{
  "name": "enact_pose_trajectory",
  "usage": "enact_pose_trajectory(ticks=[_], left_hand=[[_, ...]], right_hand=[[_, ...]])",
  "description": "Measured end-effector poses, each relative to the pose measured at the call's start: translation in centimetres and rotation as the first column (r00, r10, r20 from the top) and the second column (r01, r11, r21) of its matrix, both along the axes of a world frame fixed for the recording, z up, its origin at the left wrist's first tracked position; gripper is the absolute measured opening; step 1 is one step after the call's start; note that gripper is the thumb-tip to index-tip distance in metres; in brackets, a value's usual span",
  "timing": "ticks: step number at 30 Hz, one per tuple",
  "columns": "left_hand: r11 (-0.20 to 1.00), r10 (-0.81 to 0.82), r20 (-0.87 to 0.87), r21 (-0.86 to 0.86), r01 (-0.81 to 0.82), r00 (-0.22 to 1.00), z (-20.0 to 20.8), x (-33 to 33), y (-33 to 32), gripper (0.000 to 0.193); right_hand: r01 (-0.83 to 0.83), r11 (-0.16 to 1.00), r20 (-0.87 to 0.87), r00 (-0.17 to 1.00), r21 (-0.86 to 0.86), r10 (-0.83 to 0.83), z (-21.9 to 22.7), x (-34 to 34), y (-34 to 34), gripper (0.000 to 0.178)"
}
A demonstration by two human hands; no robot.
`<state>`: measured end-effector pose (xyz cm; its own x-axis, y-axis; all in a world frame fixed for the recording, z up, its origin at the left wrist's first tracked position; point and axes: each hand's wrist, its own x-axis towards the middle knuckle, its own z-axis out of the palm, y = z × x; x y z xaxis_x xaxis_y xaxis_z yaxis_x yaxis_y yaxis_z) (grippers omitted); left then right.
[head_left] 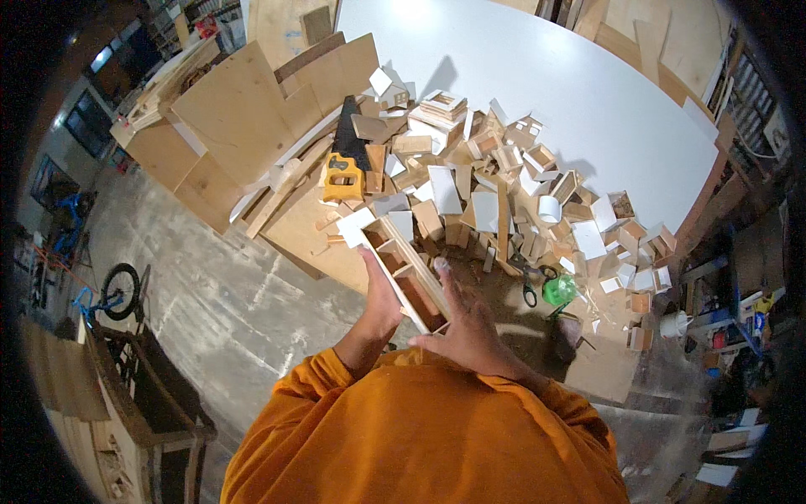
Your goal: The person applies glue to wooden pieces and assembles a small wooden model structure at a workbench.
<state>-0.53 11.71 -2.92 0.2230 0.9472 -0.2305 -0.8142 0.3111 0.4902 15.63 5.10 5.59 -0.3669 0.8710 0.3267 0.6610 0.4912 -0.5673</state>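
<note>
I hold a long narrow wooden frame with small compartments, white on its outer side, tilted away from me. My left hand grips its left side from below. My right hand lies flat against its near right side, fingers stretched out along it. Just beyond the frame lies a heap of small wooden and white offcuts and little boxes. Both orange sleeves come in from the lower edge.
A handsaw with a yellow handle lies on plywood sheets at the left. Scissors and a green tool lie right of my hands. A big white tabletop stretches behind. A bicycle stands on the concrete floor at the left.
</note>
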Motion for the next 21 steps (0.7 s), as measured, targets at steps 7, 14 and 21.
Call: enact_pose_trajectory(ticks=[7,14,21], left_hand=[[0.985,0.054,-0.057,-0.159,-0.062,0.997,3.0,-0.1,0.7,0.078],[0.996,0.027,-0.055,-0.081,-0.031,0.998,3.9,0.6,1.1,0.080],[0.990,-0.138,-0.030,0.016,0.139,0.990,4.5,1.4,0.8,0.076]], right_hand=[[-0.152,0.958,-0.391,0.919,-0.242,0.047,-1.8,2.0,0.0,0.090],[-0.228,0.868,-0.518,0.854,-0.442,-0.040,-3.9,2.7,0.2,0.081],[-0.199,0.896,-0.619,0.779,-0.397,-0.101,-3.9,3.3,0.7,0.072]])
